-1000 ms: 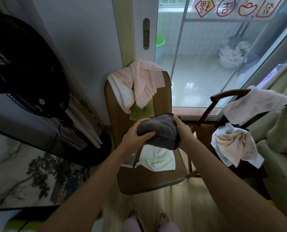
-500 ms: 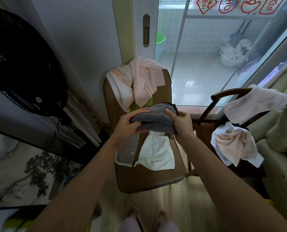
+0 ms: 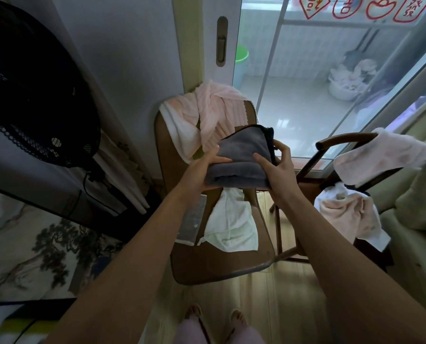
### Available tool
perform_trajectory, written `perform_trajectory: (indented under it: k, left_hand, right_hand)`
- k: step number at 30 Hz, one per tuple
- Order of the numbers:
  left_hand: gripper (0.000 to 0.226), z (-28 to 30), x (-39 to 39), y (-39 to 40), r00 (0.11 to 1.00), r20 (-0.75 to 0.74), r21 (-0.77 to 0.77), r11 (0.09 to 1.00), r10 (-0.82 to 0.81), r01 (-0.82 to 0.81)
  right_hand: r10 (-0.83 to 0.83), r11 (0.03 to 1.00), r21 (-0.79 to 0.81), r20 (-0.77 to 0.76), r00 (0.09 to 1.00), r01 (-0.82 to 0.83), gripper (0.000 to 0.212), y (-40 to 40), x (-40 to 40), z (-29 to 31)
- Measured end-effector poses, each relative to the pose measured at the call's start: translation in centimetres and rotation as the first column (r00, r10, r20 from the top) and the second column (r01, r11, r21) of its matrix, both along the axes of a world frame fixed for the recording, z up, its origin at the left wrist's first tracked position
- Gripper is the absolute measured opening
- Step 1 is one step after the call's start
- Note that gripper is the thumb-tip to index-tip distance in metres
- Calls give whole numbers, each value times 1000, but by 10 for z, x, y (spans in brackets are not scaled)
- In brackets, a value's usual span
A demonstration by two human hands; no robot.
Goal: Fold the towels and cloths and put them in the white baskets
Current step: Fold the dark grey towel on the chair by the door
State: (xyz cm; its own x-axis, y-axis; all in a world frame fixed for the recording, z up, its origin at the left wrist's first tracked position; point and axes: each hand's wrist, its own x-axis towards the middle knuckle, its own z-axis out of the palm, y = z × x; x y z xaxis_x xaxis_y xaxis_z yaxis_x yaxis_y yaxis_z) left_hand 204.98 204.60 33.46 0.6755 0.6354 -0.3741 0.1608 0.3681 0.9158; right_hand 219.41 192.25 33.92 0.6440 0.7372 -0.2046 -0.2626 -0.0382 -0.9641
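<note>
Right now, as I hold it:

Grey towel [image 3: 241, 157]: folded into a thick pad and held in the air just above the seat of the brown chair [image 3: 207, 266], in front of its backrest.

Left hand [image 3: 202, 172]: gripping the towel's left end, thumb lying over the top layer and fingers underneath, out of sight.

Right hand [image 3: 279, 170]: gripping the right end, thumb across the top, fingers curled round the dark-trimmed edge.

Feel, as I judge it: soft, plush and light; it sags a little between my hands, so it has no stiffness of its own. Nothing fragile, and the pile looks grippy, not slippery.

Where to hold: at both ends with the layers pinched together. Taken by the top layer alone, the fold would likely fall open.

One-handed carry: I think a flat palm under the middle with the thumb clamped on top would keep the stack together.

Still waiting on the chair: a white cloth [image 3: 231, 222] lies on the seat directly below the grey towel, and a pink towel [image 3: 217, 112] hangs over the backrest behind it.

To the chair's right: another pink towel [image 3: 380, 155] is draped on a dark wooden chair [image 3: 341, 140], with a crumpled cloth [image 3: 348, 212] beneath it.

White baskets: none that I can be sure of near the chair, so where this goes I cannot tell.
</note>
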Motion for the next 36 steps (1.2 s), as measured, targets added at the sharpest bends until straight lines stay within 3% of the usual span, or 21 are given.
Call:
perform_trajectory:
  k: [2,5,7,9,11,14,16,17,18,20,22,24,27,32,36]
  left_hand:
    - [58,-9,10,9,989,-83,-25,992,122,-125]
    - [81,-22,18,12,968,-213,12,991,135,-136]
    - [60,-22,18,1,967,-207,131,984,149,-124]
    - [40,-27,16,-4,972,-139,349,928,188,-129]
    - [47,-33,14,-10,978,-66,448,881,200,-151]
    - [60,-44,12,-17,976,-93,453,881,197,-134]
    - [64,-49,10,-14,970,-177,284,952,169,-114]
    - [68,-51,8,-10,971,-188,66,988,149,-139]
    - [73,-52,5,-6,974,-188,-153,976,126,-155]
    - [74,-62,-2,1,965,-242,-286,942,105,-174]
    - [65,-83,-5,3,942,-315,-116,980,117,-161]
    - [42,-102,-9,-6,938,-281,129,977,202,-171]
    - [25,-145,-6,-18,923,-269,360,917,275,-169]
    - [22,-232,20,-33,913,-333,383,918,236,-98]
    - [27,-293,51,-27,897,-379,380,922,226,-71]
  right_hand:
    - [69,998,13,-12,998,-69,61,-2,-1,-6]
    - [159,987,-30,16,987,-159,64,-3,-6,-19]
    - [182,981,-66,24,983,-180,66,-3,-6,-26]
    - [160,979,-128,7,987,-157,67,-1,-4,-25]
    - [104,970,-217,-25,994,-107,62,5,-3,-22]
    - [-23,955,-297,-6,1000,21,32,14,-12,-26]
    - [-91,952,-283,108,990,119,24,17,-18,-37]
    - [-92,954,-269,145,985,129,23,17,-21,-43]
    - [-73,956,-270,167,983,117,22,16,-24,-48]
    - [-25,948,-311,136,990,67,25,14,-30,-62]
    - [-22,925,-380,-20,1000,13,32,11,-34,-81]
    - [-53,893,-449,-155,987,-23,40,9,-35,-105]
    - [-65,895,-445,-76,995,25,23,5,-30,-151]
    - [-94,893,-441,12,995,90,20,-14,-15,-227]
    - [-43,875,-480,-205,978,-62,31,-17,17,-290]
